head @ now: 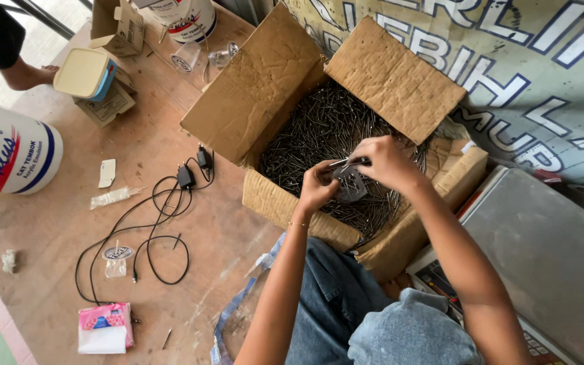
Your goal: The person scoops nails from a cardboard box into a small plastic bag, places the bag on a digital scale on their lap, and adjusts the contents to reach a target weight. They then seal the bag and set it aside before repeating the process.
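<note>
Item, centre: a large brown corrugated cardboard box (285,88) with all four flaps folded outward, which we read as keeping its mouth clear for reaching in; it holds a deep loose heap of dark steel nails (312,135), filling the floor of the box. Item, above the heap: our left hand (317,187), fingers curled around a small clear plastic bag (351,184) that already appears to carry some nails, held low over the box so that anything dropped would likely fall back into the heap. Item: our right hand (385,161), pinching a small bunch of nails (343,162) at the bag's mouth, points toward the opening. Item, right: a flat grey weighing scale (549,250), just beside the box, its platform within reach. Item, wooden floor (55,223), left: tangled black charger cables (157,223), a pink tissue packet (105,328), a white paint bucket (5,159) on its side, and a small cream-lidded blue tub (86,73) resting on a little carton.
</note>
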